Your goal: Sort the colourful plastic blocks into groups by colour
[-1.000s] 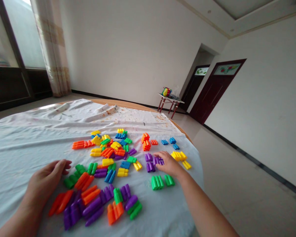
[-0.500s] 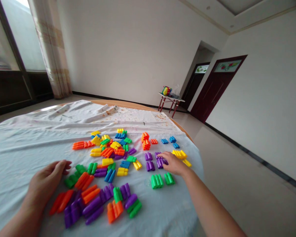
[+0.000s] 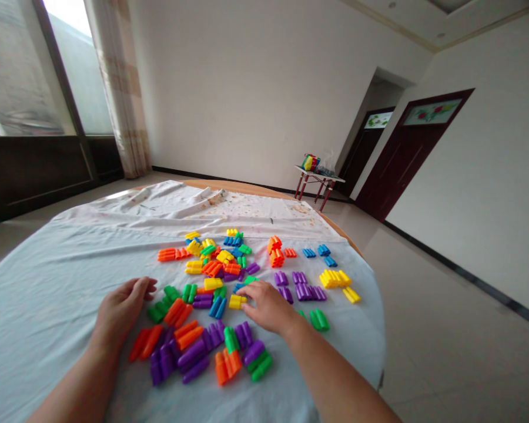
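My right hand [image 3: 267,306] reaches over the middle of the loose plastic building pieces, thumb and forefinger apart, at the edge of a yellow piece [image 3: 237,302]. Part of a blue piece [image 3: 238,287] and a green piece [image 3: 250,280] show beside its fingers. What lies under the palm is hidden. My left hand [image 3: 124,304] rests on the cloth left of the pile, fingers curled against the thumb, with nothing visible in it. Close to its fingertips lie green pieces [image 3: 158,311] and an orange piece [image 3: 178,313].
Purple pieces [image 3: 309,292], yellow pieces [image 3: 335,278], blue pieces [image 3: 324,251], orange pieces [image 3: 275,251] and green pieces [image 3: 320,320] lie grouped by colour on the right. A pale cloth [image 3: 92,258] covers the round table. A small side table [image 3: 320,175] stands beyond.
My right hand has left the purple pieces on the right and moved left to the mixed pile. The view has shifted a little left. My left hand remains beside the pile.
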Demonstrator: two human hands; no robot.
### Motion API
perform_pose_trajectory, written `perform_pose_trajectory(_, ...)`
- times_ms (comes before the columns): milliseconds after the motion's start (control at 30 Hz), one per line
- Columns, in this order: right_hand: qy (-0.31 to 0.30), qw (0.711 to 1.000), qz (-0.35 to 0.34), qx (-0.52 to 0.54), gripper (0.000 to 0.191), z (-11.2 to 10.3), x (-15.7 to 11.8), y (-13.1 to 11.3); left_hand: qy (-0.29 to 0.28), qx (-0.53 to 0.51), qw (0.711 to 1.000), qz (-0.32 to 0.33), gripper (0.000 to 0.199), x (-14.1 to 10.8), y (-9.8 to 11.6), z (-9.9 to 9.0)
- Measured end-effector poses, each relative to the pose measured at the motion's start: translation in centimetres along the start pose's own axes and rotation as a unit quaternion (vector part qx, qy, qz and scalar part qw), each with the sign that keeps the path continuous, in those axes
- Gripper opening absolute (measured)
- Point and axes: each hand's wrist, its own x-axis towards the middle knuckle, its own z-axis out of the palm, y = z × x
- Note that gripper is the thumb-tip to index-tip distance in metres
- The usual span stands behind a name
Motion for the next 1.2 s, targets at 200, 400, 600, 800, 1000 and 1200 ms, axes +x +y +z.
perform_pose_trajectory(200,-0.020,1.000,-0.007,-0.016,0.028,1.2,1.9,-1.7,-0.024,-0.049,0.998,-0.025,0.046,0.2,-0.5,0.0)
perform_pose_trajectory(400,-0.047,0.999,-0.008,-0.021,0.020,0.3,1.1,-2.3,-0.027,-0.072,0.997,-0.031,0.043,0.2,-0.9,0.1)
perform_pose_trajectory(600,-0.157,0.987,-0.026,-0.013,0.036,-1.3,-1.0,-1.5,-0.030,-0.079,0.996,-0.033,0.041,0.1,-0.6,0.1)
perform_pose_trajectory(800,-0.189,0.982,-0.008,0.010,0.031,-1.2,-1.3,-1.2,-0.030,-0.071,0.996,-0.035,0.042,0.0,-0.4,0.0)
perform_pose_trajectory(1000,0.032,0.999,0.014,0.010,0.019,-0.5,-1.5,-1.0,-0.026,-0.061,0.997,-0.032,0.042,-0.1,-0.1,-0.2)
perform_pose_trajectory(1200,-0.024,0.999,-0.015,0.027,0.025,0.3,-2.7,-0.1,-0.010,-0.037,0.999,-0.016,0.047,0.1,-0.4,0.1)
